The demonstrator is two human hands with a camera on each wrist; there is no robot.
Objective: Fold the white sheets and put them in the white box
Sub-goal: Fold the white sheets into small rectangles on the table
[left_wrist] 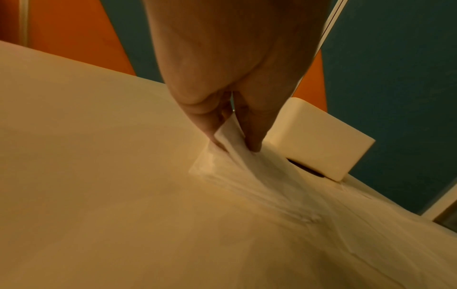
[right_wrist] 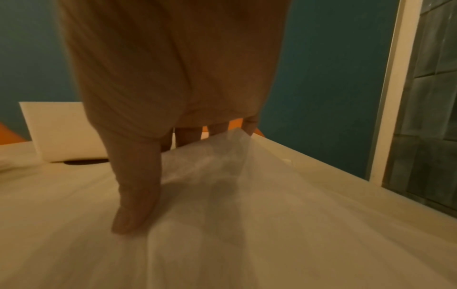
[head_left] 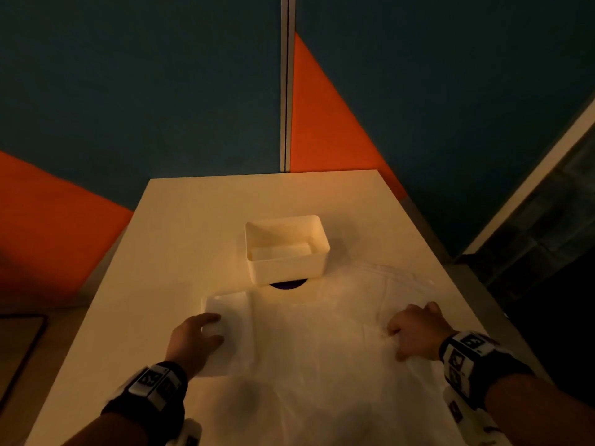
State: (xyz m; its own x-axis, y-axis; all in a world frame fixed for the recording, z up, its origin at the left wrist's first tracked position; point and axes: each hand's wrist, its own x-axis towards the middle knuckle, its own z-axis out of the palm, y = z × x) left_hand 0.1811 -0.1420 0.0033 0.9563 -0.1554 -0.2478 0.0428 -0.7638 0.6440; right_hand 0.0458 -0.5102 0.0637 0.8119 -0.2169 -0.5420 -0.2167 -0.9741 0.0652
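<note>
At lower centre, on the desk [head_left: 167,220], a thin, limp white sheet [head_left: 309,342]: left hand [head_left: 193,339] pinches its corner, right hand [head_left: 415,329] grips its edge; best held by corners.

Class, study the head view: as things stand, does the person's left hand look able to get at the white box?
Probably yes. The white box stands open on the table beyond the left hand, with nothing between them. However, that hand now pinches the white sheet, so it would reach carrying it or let go first.
</note>
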